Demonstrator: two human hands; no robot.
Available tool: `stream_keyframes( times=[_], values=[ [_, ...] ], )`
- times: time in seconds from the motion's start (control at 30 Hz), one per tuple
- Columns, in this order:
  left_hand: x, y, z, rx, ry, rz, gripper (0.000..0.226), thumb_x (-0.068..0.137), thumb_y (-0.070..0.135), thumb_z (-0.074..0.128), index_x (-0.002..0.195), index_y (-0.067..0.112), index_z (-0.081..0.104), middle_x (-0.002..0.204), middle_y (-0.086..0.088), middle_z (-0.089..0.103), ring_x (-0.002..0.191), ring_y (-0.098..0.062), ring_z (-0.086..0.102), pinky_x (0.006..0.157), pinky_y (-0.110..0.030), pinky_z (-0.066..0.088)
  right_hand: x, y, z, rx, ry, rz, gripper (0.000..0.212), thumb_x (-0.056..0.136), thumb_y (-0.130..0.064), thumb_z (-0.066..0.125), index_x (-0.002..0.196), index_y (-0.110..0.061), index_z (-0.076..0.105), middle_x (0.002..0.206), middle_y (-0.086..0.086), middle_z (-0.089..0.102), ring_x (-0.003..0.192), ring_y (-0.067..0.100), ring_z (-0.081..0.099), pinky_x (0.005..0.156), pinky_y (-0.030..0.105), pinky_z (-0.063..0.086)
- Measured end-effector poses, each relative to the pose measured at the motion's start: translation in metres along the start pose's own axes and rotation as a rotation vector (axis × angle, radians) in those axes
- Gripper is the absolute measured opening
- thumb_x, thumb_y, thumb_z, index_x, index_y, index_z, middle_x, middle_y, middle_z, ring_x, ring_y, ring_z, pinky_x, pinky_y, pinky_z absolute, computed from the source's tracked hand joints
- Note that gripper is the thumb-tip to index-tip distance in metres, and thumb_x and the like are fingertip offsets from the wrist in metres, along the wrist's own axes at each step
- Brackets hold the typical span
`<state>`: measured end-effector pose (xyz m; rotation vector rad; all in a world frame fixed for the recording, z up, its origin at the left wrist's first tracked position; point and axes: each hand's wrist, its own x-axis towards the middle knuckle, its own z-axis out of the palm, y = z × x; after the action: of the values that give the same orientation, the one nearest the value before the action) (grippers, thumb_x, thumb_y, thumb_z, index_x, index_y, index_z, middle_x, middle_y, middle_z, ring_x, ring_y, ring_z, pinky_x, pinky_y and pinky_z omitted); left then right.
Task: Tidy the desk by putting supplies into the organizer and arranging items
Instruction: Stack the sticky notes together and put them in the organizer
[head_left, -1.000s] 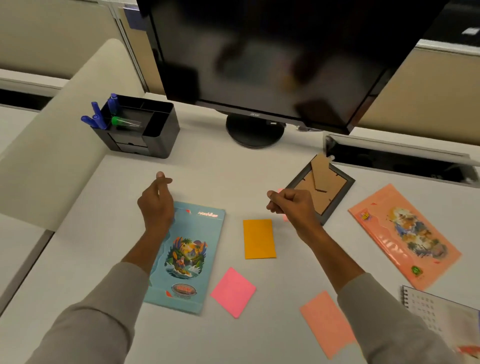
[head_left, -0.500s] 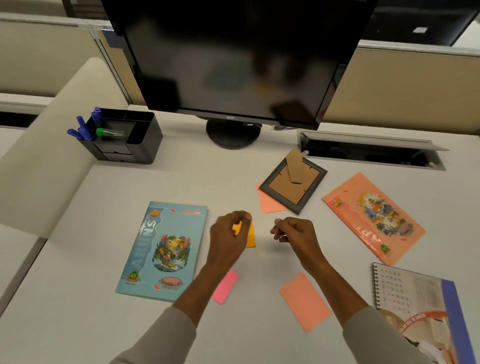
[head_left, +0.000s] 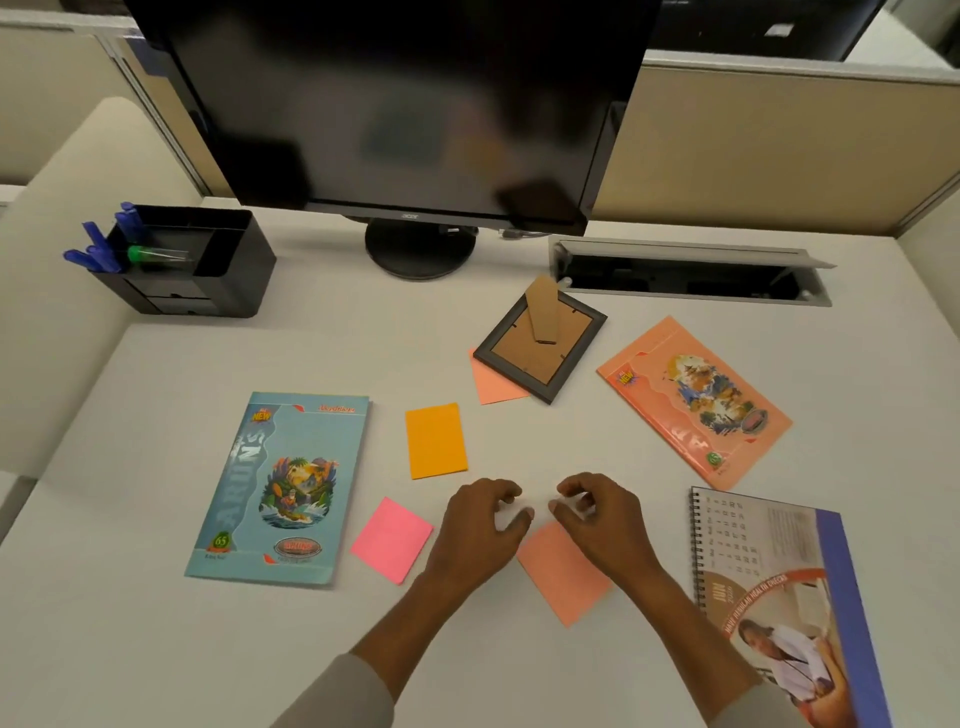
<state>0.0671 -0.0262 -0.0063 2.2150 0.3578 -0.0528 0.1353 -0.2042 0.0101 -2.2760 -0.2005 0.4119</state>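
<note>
The black organizer (head_left: 228, 275) stands at the back left with blue pens (head_left: 96, 249) and a green-capped marker (head_left: 156, 254) in it. An orange sticky note (head_left: 435, 440), a pink one (head_left: 392, 540) and a salmon one (head_left: 563, 579) lie flat on the desk. My left hand (head_left: 478, 530) and my right hand (head_left: 602, 519) hover side by side just past the salmon note's far corner. Their fingers are loosely curled and hold nothing. A second salmon note (head_left: 493, 387) is partly tucked under a face-down photo frame (head_left: 540, 345).
A blue notebook (head_left: 280, 488) lies left of the notes and an orange notebook (head_left: 693, 402) to the right. A spiral calendar (head_left: 774, 597) sits at the near right. The monitor (head_left: 405, 104) and an open cable tray (head_left: 685, 270) line the back.
My left hand has come off the orange note and drawn back toward me. Both hands now sit close together over the salmon note.
</note>
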Motion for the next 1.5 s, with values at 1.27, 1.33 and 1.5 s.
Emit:
stream_keyframes(
  times=[1.27, 1.33, 1.5],
  values=[
    [-0.024, 0.017, 0.003, -0.593, 0.073, -0.427, 0.045, 0.086, 0.034, 0.077, 0.127, 0.028, 0.058, 0.108, 0.004, 0.073, 0.095, -0.014, 0.072, 0.083, -0.037, 0.062, -0.021, -0.019, 0.009, 0.335, -0.058, 0.081, 0.019, 0.089, -0.023, 0.072, 0.102, -0.030, 0.060, 0.101, -0.013, 0.068, 0.091, 0.006, 0.066, 0.077, 0.024, 0.055],
    [-0.019, 0.020, -0.008, -0.666, 0.125, -0.413, 0.033, 0.089, 0.024, 0.075, 0.121, 0.019, 0.066, 0.106, -0.001, 0.075, 0.095, -0.019, 0.073, 0.081, -0.038, 0.063, -0.013, -0.029, 0.015, 0.386, -0.048, 0.084, 0.019, 0.090, -0.022, 0.071, 0.103, -0.029, 0.061, 0.104, -0.012, 0.069, 0.094, 0.008, 0.067, 0.080, 0.028, 0.057],
    [-0.004, 0.016, -0.038, -0.702, 0.247, -0.374, 0.021, 0.090, 0.018, 0.074, 0.111, 0.019, 0.072, 0.103, 0.002, 0.077, 0.091, -0.014, 0.074, 0.079, -0.032, 0.062, 0.005, -0.048, 0.028, 0.469, -0.062, 0.093, 0.020, 0.091, -0.018, 0.068, 0.110, -0.024, 0.064, 0.110, -0.002, 0.070, 0.100, 0.017, 0.068, 0.078, 0.039, 0.062]
  ],
)
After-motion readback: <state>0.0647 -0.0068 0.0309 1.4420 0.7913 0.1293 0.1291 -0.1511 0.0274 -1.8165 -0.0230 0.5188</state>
